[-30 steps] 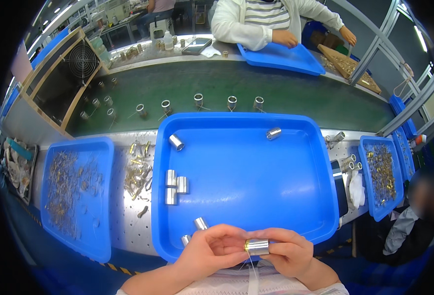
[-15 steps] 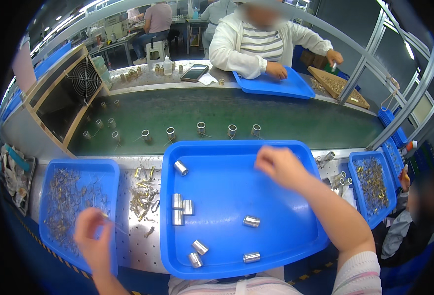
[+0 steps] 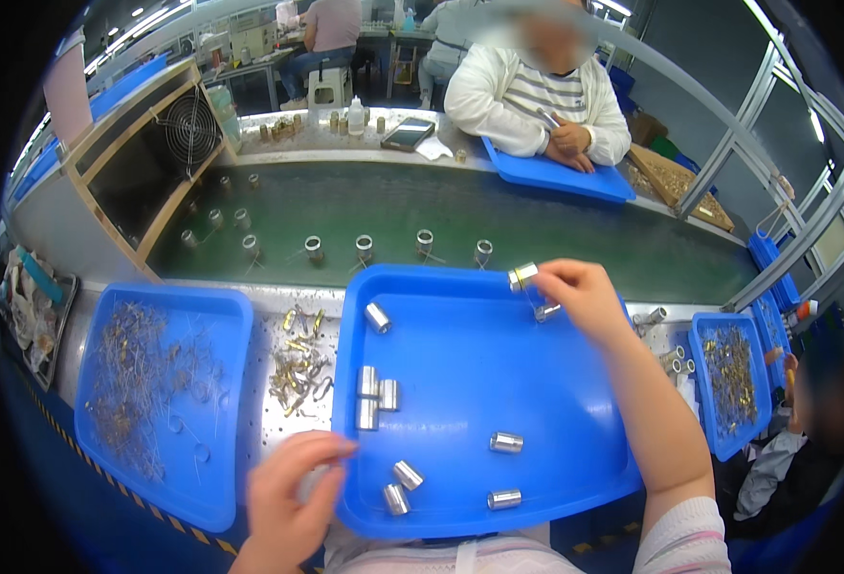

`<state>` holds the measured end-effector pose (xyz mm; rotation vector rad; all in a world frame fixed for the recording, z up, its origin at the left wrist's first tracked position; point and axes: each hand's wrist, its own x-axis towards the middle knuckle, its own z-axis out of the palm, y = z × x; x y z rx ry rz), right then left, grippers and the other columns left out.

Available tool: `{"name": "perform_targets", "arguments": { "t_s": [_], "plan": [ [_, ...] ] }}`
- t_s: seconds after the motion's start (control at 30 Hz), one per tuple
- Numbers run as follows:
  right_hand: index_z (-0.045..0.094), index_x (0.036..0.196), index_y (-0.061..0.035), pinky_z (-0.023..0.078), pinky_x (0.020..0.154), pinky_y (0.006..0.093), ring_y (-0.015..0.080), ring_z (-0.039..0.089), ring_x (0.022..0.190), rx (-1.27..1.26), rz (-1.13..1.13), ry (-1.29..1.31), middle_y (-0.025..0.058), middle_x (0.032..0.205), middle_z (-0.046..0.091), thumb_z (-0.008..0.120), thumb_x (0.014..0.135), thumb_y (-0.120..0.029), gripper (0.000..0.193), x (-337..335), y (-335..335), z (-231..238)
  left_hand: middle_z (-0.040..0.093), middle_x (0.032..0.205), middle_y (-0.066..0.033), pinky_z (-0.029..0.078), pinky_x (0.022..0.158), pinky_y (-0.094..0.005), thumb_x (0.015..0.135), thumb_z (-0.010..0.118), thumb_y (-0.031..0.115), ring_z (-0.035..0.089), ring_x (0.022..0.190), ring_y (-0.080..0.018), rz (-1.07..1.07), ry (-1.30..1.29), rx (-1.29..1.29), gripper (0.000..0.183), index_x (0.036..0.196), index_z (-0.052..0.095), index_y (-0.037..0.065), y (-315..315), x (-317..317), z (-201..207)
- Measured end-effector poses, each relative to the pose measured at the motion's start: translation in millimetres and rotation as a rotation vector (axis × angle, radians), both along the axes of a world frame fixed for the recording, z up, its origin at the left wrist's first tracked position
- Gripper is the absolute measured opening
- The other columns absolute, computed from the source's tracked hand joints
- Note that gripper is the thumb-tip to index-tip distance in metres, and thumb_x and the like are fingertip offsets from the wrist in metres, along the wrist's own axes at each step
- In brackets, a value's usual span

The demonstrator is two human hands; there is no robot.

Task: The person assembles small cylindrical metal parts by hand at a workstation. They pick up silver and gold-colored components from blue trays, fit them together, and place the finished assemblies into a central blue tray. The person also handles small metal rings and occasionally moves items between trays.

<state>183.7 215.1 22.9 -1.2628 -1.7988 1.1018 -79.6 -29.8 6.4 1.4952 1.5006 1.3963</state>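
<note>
The right hand [image 3: 583, 295] held a silver cylinder [image 3: 523, 276] pinched in its fingers, above the far rim of a big blue tray [image 3: 470, 373]; the left hand [image 3: 290, 490], fingers curved and parted, was at the tray's near left edge; loose cylinders [image 3: 506, 442] lay inside; beyond, upright tubes [image 3: 426, 241] stood on a green belt [image 3: 575, 225].

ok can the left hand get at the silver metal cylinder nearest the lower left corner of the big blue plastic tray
Probably yes: the left hand, open and seemingly empty, is by the left edge of the blue plastic tray, nothing covers the silver metal cylinder, and only the tray's rim lies between.
</note>
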Motion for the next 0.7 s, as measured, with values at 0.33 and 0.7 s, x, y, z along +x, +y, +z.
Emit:
{"name": "perform_targets", "arguments": {
  "t_s": [0.33,0.7],
  "plan": [
    [0.067,0.085,0.0017,0.043,0.055,0.0247,0.0139,0.055,0.062,0.170,0.256,0.167,0.0085,0.074,0.064,0.071,0.075,-0.002,0.011,34.9,-165.1,3.9,0.055,0.111,-0.0175,0.047,0.087,-0.0310,0.086,0.054,-0.005,0.057,0.102,-0.0199,-0.512,-0.663,-0.336,0.034,0.119,0.044,-0.004,27.1,94.0,1.0],
    [0.066,0.084,0.0007,0.044,0.057,0.0258,0.0160,0.057,0.064,0.165,0.187,0.273,0.0089,0.077,0.065,0.072,0.074,-0.001,0.012,37.6,-190.2,-18.5,0.057,0.107,-0.0150,0.051,0.086,-0.0317,0.077,0.066,-0.008,0.059,0.098,-0.0202,-0.406,-0.492,-0.175,0.035,0.108,0.052,-0.003,14.4,109.4,-6.6]
  ]
}}
